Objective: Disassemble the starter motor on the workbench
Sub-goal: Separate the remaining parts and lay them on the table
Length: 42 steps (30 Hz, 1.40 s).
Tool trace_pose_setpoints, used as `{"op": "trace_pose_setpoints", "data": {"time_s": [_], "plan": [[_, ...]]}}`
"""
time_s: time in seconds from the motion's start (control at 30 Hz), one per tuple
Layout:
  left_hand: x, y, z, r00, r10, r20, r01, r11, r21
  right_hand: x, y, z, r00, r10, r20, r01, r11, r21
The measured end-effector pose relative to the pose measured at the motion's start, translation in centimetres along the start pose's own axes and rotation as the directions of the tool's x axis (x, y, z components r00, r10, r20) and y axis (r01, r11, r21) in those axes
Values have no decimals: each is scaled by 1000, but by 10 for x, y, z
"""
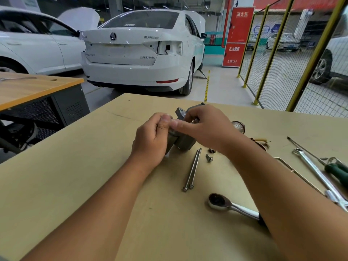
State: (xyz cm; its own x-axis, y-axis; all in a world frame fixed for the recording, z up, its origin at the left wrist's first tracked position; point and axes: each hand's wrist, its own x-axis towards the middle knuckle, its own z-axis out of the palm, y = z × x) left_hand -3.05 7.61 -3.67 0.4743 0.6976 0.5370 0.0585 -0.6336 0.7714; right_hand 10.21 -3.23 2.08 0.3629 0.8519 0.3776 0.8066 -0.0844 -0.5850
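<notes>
Both hands meet over the motor [185, 141], a grey metal part that sits on the table [75, 166] in the middle of the view. The left hand [152, 138] wraps around the near left end of the motor, with its fingers [162, 127] curled tight on it. The right hand [203, 129] comes in from the right and lies over the top of the motor. Its fingers [190, 115] bend down onto the far part, and its thumb touches the left thumb. The far end of the motor pokes out just behind the right fingers.

Just below the right hand lie two long bolts [192, 170], side by side and touching. A short bolt [209, 158] and a small gear [212, 150] sit near them, close under the right wrist. A ratchet [226, 203] lies nearer to the person, under the right arm. To the right of the right arm are a long wrench [318, 174] and a screwdriver [335, 168] with a green handle. A round coppery part [239, 126] peeks out just behind the right wrist.

Past the table stands a white car [139, 51].
</notes>
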Motion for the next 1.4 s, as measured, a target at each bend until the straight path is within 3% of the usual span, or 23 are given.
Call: {"op": "trace_pose_setpoints", "data": {"time_s": [0.13,0.27,0.43,0.57,0.73,0.87,0.97,1.07,1.2,1.27,1.4], "plan": [[0,-1,0,1000,15,-13,-14,1000,12,1,6,-11,989,3,146,4,999,-50],[1,0,-1,1000,6,3,-6,1000,-4,0,3,-2,999,-34,40,34,999,-4],[1,0,-1,1000,1,-8,0,1000,10,1,9,-13,989,-7,145,-2,998,57],[1,1,-1,1000,1,13,-1,1000,12,2,3,-1,999,-33,24,32,998,45],[1,2,-1,1000,-1,-2,1,1000,4,1,6,-17,977,30,212,-35,999,22],[2,2,-2,999,-19,32,19,1000,-2,4,-3,2,1000,17,25,-16,998,-56],[2,3,-2,1000,-9,7,9,1000,5,5,-2,-5,994,46,101,-33,991,-132],[1,4,-1,1000,4,10,-4,1000,7,1,4,-16,981,59,183,-57,998,-15],[0,4,-1,1000,-3,23,3,1000,-1,1,1,-4,999,2,50,-1,1000,-10],[1,4,-1,1000,-4,13,4,1000,-1,2,2,-7,995,19,96,-16,999,-31],[0,4,-1,1000,9,17,-9,1000,3,-1,9,-17,984,50,170,-71,990,120]]}}
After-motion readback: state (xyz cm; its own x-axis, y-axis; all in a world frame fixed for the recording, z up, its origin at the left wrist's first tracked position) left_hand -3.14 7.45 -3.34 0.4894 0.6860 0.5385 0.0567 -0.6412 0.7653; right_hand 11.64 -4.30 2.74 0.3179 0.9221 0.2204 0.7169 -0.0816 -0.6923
